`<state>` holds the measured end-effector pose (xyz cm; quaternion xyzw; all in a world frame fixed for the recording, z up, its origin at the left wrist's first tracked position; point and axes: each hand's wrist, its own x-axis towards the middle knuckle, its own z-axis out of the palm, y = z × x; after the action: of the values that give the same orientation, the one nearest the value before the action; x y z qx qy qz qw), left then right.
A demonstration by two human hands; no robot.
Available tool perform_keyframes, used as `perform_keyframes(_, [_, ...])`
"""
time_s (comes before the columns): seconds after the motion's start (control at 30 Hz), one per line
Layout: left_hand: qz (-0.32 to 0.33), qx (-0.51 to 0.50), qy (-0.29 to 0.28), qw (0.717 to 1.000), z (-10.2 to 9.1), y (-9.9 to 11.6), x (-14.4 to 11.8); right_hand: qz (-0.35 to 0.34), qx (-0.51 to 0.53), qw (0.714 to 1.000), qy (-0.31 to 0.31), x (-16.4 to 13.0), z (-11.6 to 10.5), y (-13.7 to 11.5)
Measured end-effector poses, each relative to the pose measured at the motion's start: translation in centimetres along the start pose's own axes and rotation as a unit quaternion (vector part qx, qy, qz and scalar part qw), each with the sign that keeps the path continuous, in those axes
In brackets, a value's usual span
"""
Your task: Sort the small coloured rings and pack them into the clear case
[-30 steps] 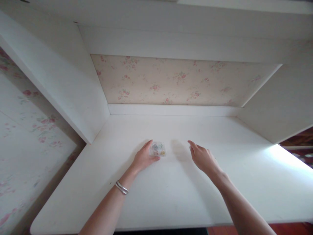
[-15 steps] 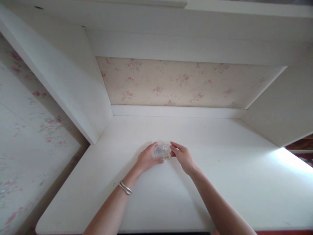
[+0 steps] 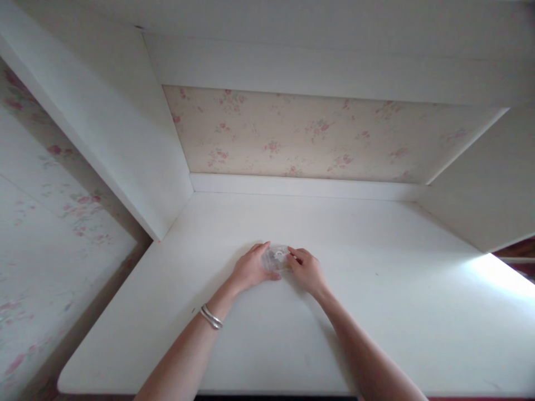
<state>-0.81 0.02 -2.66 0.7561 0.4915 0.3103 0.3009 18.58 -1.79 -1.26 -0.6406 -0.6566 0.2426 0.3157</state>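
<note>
I've got my left hand [image 3: 249, 271] cupped round the left side of the little clear plastic box [image 3: 276, 258], thumb tucked under its near edge, fingers curled loosely against it. My right hand [image 3: 307, 270] closes in on the box's right side, fingertips pinching at its edge. Neither grip is tight, more a two-sided clasp with the box sitting between my hands on the white desk [image 3: 376, 312], a little nearer the desk's front edge than its back rail. There are small coloured bits inside the box, too tiny for me to tell apart.

The risk as I judge it: the box is slick and light, so a hard pinch from the right could skid it out leftward or pop the lid and scatter those bits. My bracelets [image 3: 210, 318] hang well behind the box, so they shouldn't snag.
</note>
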Motion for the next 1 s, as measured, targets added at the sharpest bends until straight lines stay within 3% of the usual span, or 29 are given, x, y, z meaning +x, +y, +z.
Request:
perform_keyframes(0.13, [-0.013,-0.026,-0.018,0.999,-0.5,0.6,0.0,-0.009,-0.004,1.0,-0.005,-0.2,0.0,0.1])
perform_keyframes(0.3, [-0.092,-0.096,-0.089,0.987,-1.1,1.3,-0.3,-0.019,0.001,1.0,-0.001,-0.4,0.1,-0.1])
perform_keyframes(0.4, [-0.096,-0.113,-0.109,0.983,-1.2,1.5,-0.4,-0.009,0.014,1.0,0.0,-0.4,0.1,-0.1])
perform_keyframes(0.73, [-0.064,-0.077,-0.069,0.993,-1.2,1.7,-0.6,-0.02,-0.015,0.999,-0.031,-1.1,-0.7,-1.3])
perform_keyframes(1.0, [-0.073,-0.086,-0.067,0.991,-0.8,0.9,-0.3,-0.034,-0.037,0.998,-0.048,-1.4,-0.7,-1.5])
